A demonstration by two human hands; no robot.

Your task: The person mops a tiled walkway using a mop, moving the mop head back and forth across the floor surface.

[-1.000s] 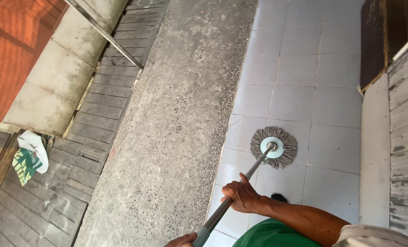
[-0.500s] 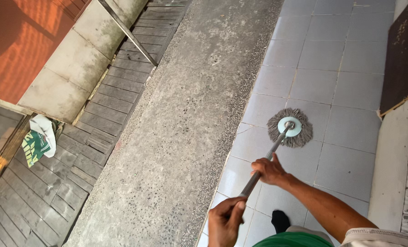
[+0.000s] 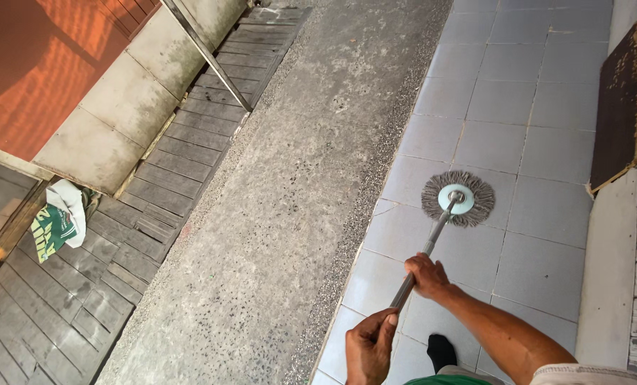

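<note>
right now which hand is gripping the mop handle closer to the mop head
The right hand, higher up the mop handle toward the round grey mop head. The left hand holds the lower end.

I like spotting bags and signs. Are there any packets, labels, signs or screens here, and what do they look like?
Bag: crumpled, green and white with printing, lying on the grey plank floor at the far left, well away from the mop.
Signs or screens: none in view.
</note>
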